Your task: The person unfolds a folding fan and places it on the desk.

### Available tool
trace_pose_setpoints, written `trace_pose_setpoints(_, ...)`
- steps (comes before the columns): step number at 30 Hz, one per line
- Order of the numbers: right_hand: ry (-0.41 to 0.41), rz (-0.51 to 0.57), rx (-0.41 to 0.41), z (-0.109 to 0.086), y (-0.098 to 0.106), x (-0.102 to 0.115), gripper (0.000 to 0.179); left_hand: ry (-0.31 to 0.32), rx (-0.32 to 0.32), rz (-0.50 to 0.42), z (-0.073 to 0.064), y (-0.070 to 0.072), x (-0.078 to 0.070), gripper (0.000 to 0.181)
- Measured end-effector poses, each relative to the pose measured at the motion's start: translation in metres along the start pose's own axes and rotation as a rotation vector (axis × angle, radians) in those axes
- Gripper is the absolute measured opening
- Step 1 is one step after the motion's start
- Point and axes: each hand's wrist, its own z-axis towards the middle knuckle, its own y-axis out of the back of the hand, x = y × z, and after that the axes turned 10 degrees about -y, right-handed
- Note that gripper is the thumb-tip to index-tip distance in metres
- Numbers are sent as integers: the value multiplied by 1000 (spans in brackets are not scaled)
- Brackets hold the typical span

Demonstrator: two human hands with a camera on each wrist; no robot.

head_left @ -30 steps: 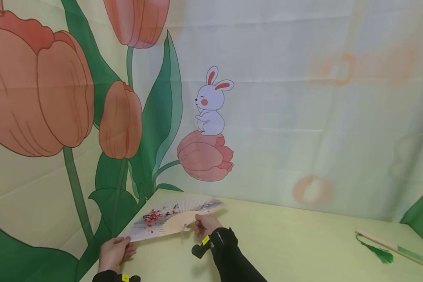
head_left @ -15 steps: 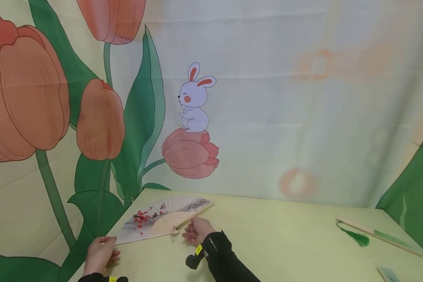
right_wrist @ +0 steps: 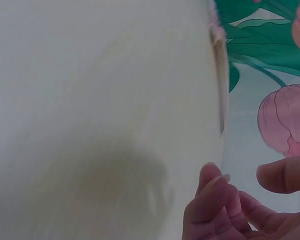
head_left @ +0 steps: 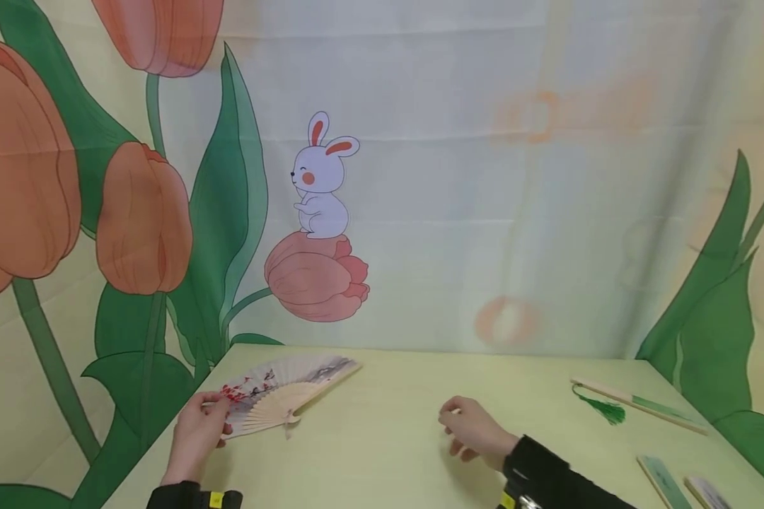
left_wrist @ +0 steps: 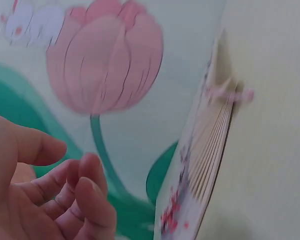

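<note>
A folding fan [head_left: 284,396], spread wide, lies on the table at the left, with red blossoms on its pale leaf and light wooden ribs. My left hand [head_left: 197,430] overlaps the fan's left end in the head view. Seen from the left wrist, the thumb and loosely bent fingers [left_wrist: 92,200] hold nothing, and the fan [left_wrist: 195,170] is off to their right. My right hand [head_left: 474,430] hovers over the middle of the table, fingers relaxed with nothing in them. In the right wrist view a gap shows between its thumb and fingers [right_wrist: 210,205].
At the right lies a folded fan [head_left: 643,406] with a green tassel [head_left: 605,410]. Nearer the front right are two more slim folded items, one greenish [head_left: 663,481] and one greyish [head_left: 705,493]. A printed cloth with tulips and a rabbit [head_left: 321,184] hangs behind the table.
My right hand has let go of the fan's ribs and moved right, away from it. The left hand has released the fan's corner. The head view has turned right, showing more folded items.
</note>
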Motion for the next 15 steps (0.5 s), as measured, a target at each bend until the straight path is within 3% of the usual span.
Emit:
trace_pose_setpoints(4, -11, -192, -84, -28, 54, -26, 19, -111, 149, 48, -7, -24, -20, 34)
trace_pose_setpoints(10, 64, -489, -193, -62, 134, -61, 17, -282, 255, 118, -25, -72, -52, 23)
trace_pose_setpoints(15, -40, -565, -176, -79, 189, -95, 21, -486, 350, 226, -47, -119, -74, 13)
